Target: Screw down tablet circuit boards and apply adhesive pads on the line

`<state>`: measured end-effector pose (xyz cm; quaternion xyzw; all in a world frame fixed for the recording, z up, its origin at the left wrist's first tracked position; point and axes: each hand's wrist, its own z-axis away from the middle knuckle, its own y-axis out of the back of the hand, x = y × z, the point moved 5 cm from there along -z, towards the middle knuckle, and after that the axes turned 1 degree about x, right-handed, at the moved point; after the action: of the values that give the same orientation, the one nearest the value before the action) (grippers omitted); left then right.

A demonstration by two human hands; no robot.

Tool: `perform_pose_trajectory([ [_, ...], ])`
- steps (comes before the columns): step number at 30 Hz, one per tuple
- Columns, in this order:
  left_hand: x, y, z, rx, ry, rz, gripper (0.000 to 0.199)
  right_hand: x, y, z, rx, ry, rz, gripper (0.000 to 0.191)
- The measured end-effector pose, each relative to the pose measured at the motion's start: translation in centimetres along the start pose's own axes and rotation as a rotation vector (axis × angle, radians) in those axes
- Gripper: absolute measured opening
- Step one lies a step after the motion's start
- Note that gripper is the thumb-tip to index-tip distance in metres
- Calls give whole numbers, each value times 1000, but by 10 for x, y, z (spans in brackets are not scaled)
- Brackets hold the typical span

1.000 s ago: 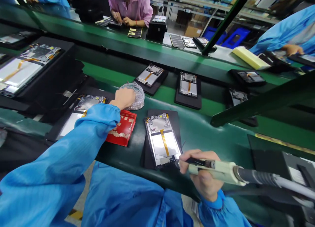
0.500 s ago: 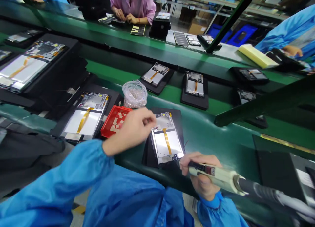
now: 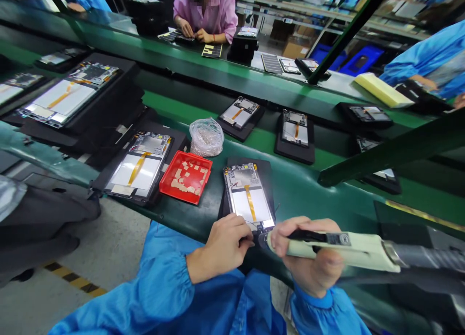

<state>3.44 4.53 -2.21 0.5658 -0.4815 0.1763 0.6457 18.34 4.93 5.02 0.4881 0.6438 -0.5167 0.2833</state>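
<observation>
In front of me an opened tablet [image 3: 238,199] lies on a black pad [image 3: 265,173], its silver battery, circuit board and orange ribbon showing. My right hand [image 3: 314,262] is wrapped round a cream electric screwdriver [image 3: 366,250], which lies nearly level. The tool's front end is at the tablet's near right corner. Close to that end, at the near edge, is my left hand [image 3: 227,245], its thumb and fingers pinched together. Whatever they may hold is hidden. A red tray [image 3: 185,199] with pale square pieces and a clear bag of small metal parts [image 3: 206,137] stand to the left.
Another opened tablet [image 3: 140,165] sits left of the tray, beside a stack of black pads [image 3: 119,114]. More tablets on pads, such as one [image 3: 295,127], lie along the green line beyond. A slanting green post [image 3: 385,151] crosses at right. Co-workers sit opposite.
My left hand has come down and right, from the tablet's upper left side to its near edge, uncovering the red tray. The screwdriver stays in my right hand near the same corner.
</observation>
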Motion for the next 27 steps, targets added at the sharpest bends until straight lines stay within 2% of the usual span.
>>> perform_pose_trajectory([
  [10, 3, 1, 0, -47, 7, -62, 13, -1, -10, 6, -49, 16, 11, 30],
  [15, 7, 1, -2, -112, 58, -32, 16, -3, -13, 7, -89, 27, 21, 31],
  [18, 10, 4, -4, -157, 42, -69, 19, 2, -10, 9, -115, 33, 40, 31],
  [20, 8, 11, -4, -120, 48, -85, 22, 9, -5, 11, -151, 36, 74, 30],
  [22, -1, 21, -3, -17, 125, -74, 23, 16, 0, 12, -170, 44, 98, 29],
  [25, -18, 32, 2, 112, 277, -4, 13, 23, 7, 10, -147, 52, 94, 29],
  [27, -26, 34, 7, 149, 317, 47, 7, 26, 8, 9, -140, 50, 94, 29],
])
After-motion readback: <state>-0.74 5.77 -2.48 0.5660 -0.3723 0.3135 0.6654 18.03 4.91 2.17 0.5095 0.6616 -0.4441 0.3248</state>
